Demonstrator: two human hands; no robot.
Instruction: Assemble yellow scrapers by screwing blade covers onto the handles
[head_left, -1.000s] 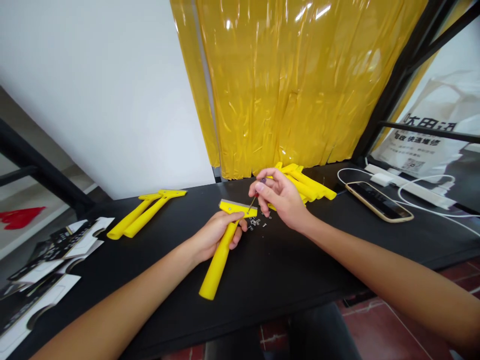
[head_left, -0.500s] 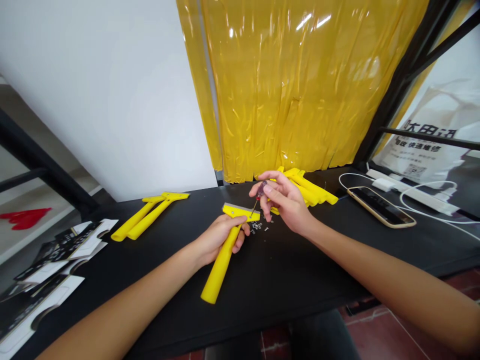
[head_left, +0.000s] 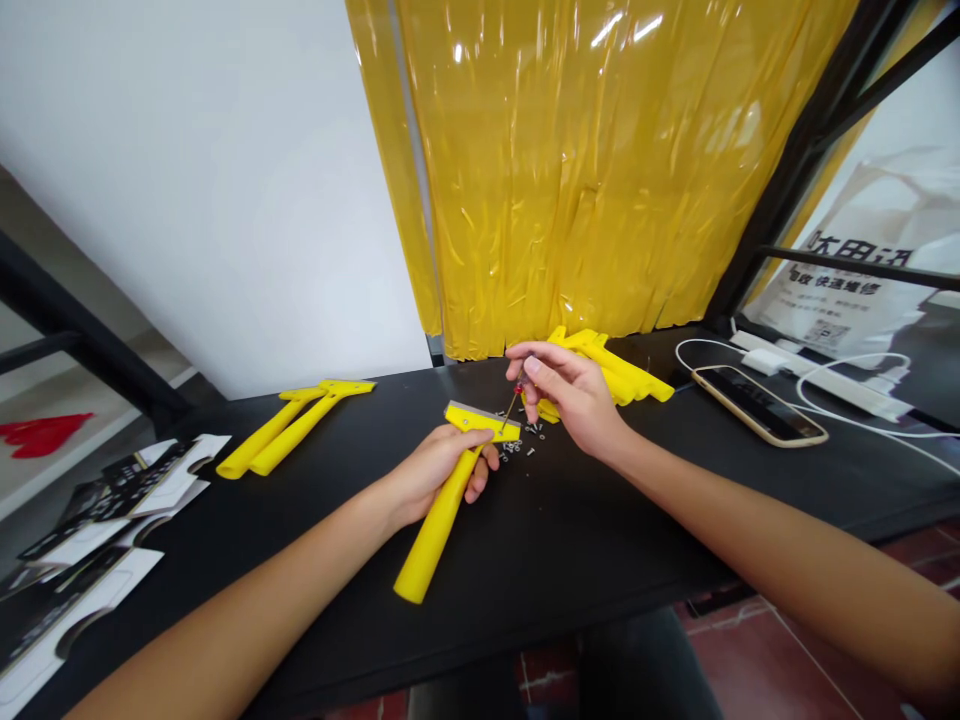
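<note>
My left hand (head_left: 442, 470) is closed around the neck of a yellow scraper (head_left: 435, 530), just under its wide head, with the thumb on the head's face. A metal strip edges the top of that head, and a screw shows on its left side. My right hand (head_left: 574, 395) grips a small screwdriver (head_left: 513, 402) by its dark red handle, mostly hidden by the fingers. The thin shaft slants down and its tip meets the right side of the scraper head. Small loose screws and nuts (head_left: 514, 447) lie on the black table behind the head.
Two yellow scrapers (head_left: 300, 425) lie at the left, and several more yellow scrapers (head_left: 619, 370) are piled behind my right hand. Printed cards (head_left: 112, 540) lie at the left edge. A phone (head_left: 757, 405), white cables and a power strip (head_left: 825, 375) occupy the right side.
The fingers of my right hand have shifted on the screwdriver handle, and less of the handle shows. The scraper stays in my left hand. The view has moved slightly.
</note>
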